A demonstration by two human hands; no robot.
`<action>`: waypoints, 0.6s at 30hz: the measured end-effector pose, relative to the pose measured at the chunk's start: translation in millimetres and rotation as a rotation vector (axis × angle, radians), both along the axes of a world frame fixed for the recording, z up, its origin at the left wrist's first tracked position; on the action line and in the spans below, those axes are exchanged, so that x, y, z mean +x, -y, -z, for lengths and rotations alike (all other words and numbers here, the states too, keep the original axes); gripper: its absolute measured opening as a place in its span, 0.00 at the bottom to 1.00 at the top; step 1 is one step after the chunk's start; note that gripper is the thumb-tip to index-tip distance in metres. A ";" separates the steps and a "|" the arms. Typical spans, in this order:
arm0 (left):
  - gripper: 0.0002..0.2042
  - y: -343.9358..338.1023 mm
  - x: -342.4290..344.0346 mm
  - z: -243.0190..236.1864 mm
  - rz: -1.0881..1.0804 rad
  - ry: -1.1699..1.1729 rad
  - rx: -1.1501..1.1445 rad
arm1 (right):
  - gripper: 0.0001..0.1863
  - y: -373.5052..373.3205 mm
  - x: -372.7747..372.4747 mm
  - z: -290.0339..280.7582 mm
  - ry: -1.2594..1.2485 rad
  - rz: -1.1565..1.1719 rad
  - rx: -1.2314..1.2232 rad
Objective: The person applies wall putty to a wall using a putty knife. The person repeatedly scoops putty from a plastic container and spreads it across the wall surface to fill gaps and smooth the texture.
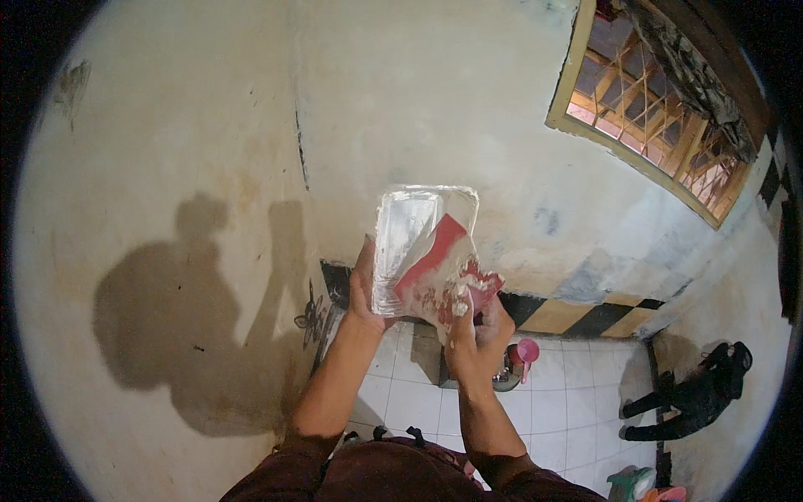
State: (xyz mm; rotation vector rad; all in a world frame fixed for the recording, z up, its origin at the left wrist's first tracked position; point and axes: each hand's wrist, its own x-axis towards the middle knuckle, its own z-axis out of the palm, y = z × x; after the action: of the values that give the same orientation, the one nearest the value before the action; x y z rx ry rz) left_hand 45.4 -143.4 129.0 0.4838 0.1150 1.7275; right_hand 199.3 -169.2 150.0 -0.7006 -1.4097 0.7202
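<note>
Tray (411, 230), clear rigid plastic with rounded corners, held upright before the rough plaster wall (209, 125): your left hand (365, 289) grips its left edge; your right hand (477, 330) is closed on a soapy red cloth (435, 276) pressed against its face.

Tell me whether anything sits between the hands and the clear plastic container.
Only the red cloth: the right hand presses it against the clear plastic container. The left hand grips the container's edge directly.

left hand (365, 289) fingers behind clear tray (422, 247), pink scoop (527, 351) perhaps partly hidden
</note>
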 end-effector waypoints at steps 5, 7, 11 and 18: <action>0.27 3.9 -12.4 8.7 0.010 -0.188 0.016 | 0.14 -24.7 -4.3 0.2 -0.001 0.063 -0.062; 0.27 2.5 -14.0 11.4 0.056 -0.220 -0.035 | 0.10 -28.7 -5.4 -0.9 -0.036 -0.014 -0.095; 0.28 5.0 -13.2 11.8 0.062 -0.215 -0.173 | 0.15 -24.8 -10.4 -8.3 0.112 -0.130 -0.150; 0.27 6.8 -24.5 19.3 0.047 -0.215 -0.278 | 0.15 -38.1 -15.3 8.9 0.121 -0.114 -0.120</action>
State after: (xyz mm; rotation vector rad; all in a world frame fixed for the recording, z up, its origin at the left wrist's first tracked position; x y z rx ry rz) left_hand 21.0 -150.1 109.7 0.4604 0.4873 1.5789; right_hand 184.0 -131.1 141.1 -0.7729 -1.5360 0.8691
